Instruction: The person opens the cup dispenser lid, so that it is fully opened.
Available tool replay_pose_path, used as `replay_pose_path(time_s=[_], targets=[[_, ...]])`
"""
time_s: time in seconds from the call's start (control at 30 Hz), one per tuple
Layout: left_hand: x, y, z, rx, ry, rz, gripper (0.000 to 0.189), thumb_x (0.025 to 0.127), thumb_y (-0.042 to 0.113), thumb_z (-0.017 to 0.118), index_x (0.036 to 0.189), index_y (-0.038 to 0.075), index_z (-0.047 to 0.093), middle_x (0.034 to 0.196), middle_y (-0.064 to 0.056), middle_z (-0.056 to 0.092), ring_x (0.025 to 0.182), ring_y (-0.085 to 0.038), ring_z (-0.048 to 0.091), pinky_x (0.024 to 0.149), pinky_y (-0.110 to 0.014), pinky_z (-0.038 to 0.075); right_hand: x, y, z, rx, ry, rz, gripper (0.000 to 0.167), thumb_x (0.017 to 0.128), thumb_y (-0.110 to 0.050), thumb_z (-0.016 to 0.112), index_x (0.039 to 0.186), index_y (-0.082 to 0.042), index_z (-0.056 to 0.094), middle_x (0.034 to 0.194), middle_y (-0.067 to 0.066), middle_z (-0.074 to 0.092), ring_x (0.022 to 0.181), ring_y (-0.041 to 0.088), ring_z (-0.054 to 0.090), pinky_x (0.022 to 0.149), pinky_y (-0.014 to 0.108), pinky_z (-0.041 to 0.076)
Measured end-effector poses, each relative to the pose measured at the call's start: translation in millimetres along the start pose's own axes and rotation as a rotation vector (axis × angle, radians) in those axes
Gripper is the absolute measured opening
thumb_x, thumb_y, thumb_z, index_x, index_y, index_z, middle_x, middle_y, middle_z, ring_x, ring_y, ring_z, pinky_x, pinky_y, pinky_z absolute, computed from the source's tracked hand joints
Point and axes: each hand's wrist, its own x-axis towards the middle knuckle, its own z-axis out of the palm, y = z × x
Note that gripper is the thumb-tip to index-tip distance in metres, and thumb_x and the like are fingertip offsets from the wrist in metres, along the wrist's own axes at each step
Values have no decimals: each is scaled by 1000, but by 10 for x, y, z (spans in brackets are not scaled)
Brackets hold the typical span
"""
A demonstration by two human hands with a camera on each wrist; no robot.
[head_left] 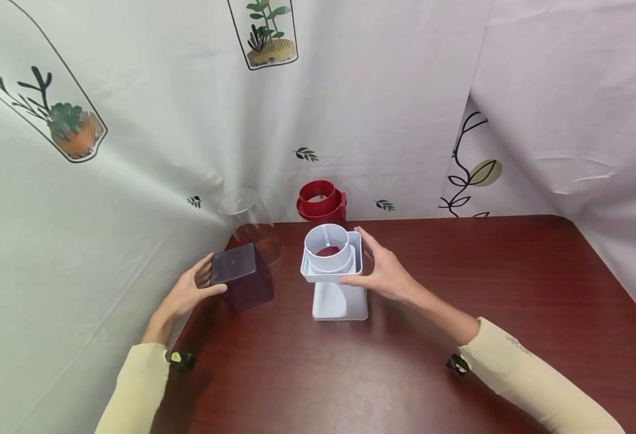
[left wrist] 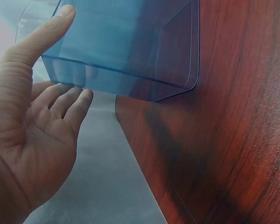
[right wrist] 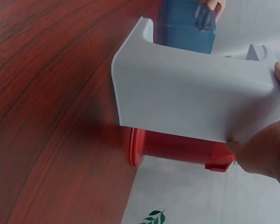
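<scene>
On the left of the table, my left hand (head_left: 187, 292) holds a translucent dark blue box-shaped container (head_left: 247, 283) by its upper part. In the left wrist view the thumb lies along one side of this container and the fingertips touch another. My right hand (head_left: 385, 274) grips the upper right side of a white plastic stand (head_left: 339, 301), thumb in front and fingers behind. This stand has a square top with a round open collar and a flat foot on the table. The right wrist view shows its smooth side wall (right wrist: 191, 88).
Behind the white stand is a similar red stand (head_left: 323, 208) with a round collar, near the table's back edge. A clear cylinder (head_left: 252, 220) stands behind the blue container. White patterned cloth (head_left: 383, 108) hangs around the reddish-brown wooden table (head_left: 491, 271).
</scene>
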Motion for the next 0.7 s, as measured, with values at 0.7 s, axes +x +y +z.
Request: replay_pose_path(time_s=[0.7], targets=[[74,-28,-106,71,-23,-23,80,104,16,72,168,7,27,165,-24,37,146,-48,43,95,-6,40,142,-32,229,-66,26,21,115,79,-29,95,168,-4,26,163,15,45,143,40,52,115,56,44]])
